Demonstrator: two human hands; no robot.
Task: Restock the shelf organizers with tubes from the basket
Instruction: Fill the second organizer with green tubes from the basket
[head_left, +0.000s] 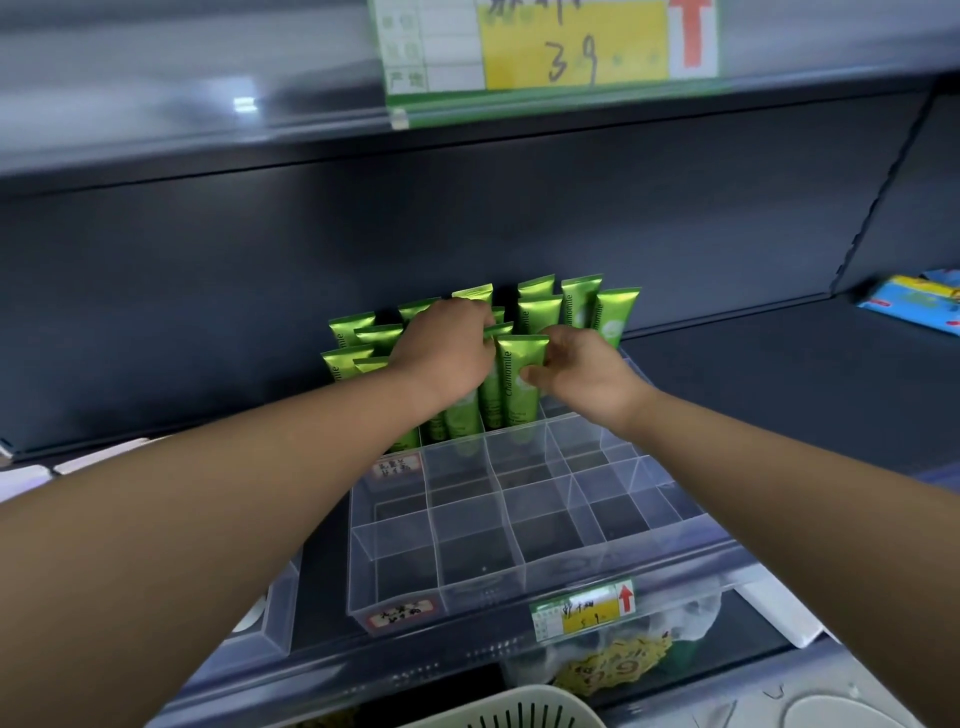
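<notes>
The right hand (584, 371) pinches a green Chamomile tube (521, 382) standing in a rear cell of the clear organizer (519, 551), while the left hand (441, 353) grips neighbouring tubes (501, 329); better to press it straight down, label forward.

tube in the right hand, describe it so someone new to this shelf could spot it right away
On the dark shelf stands a clear divided organizer, its back rows filled with upright green tubes. Look at the right end of their front row: that tube alone is pinched near its top by the right hand.
</notes>
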